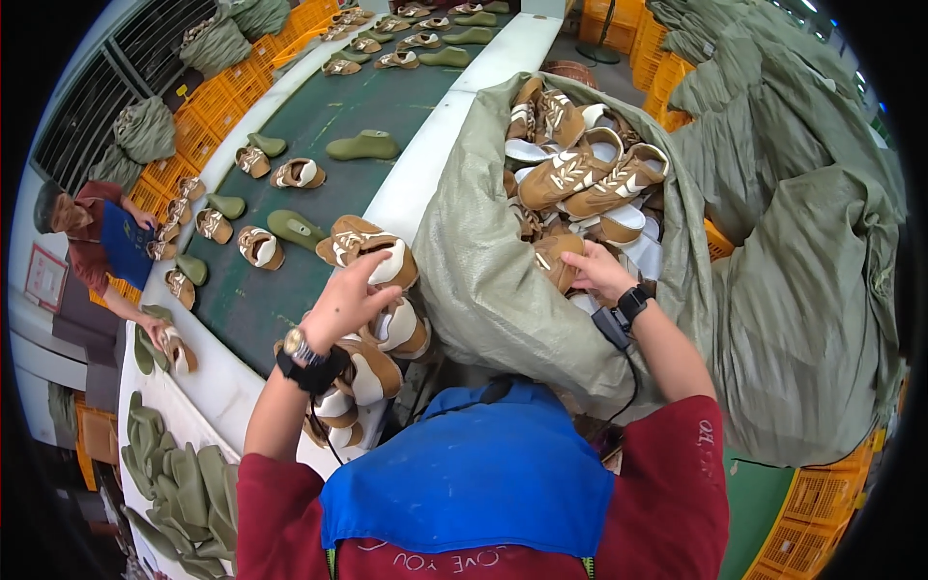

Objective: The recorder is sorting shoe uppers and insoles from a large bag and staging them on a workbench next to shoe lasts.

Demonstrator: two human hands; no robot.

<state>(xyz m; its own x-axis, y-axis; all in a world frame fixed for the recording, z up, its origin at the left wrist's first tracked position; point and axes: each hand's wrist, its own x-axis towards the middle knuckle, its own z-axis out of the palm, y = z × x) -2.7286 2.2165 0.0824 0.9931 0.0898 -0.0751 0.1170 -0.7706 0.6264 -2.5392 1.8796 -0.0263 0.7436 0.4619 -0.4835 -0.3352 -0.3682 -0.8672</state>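
Observation:
My right hand is closed on a brown shoe inside a big grey-green woven sack. More brown-and-white lace-up shoes are heaped in that sack. Over at the belt's near edge, my left hand has its fingers apart beside a brown-and-white shoe; whether the fingertips touch it I cannot tell. Several similar shoes stand crowded under and behind that hand, partly hidden by it and my wrist.
A green conveyor belt with white side rails carries shoes and green shoe lasts. Opposite, a co-worker touches a shoe. Loose lasts lie piled at lower left. Full sacks and orange crates stand at right.

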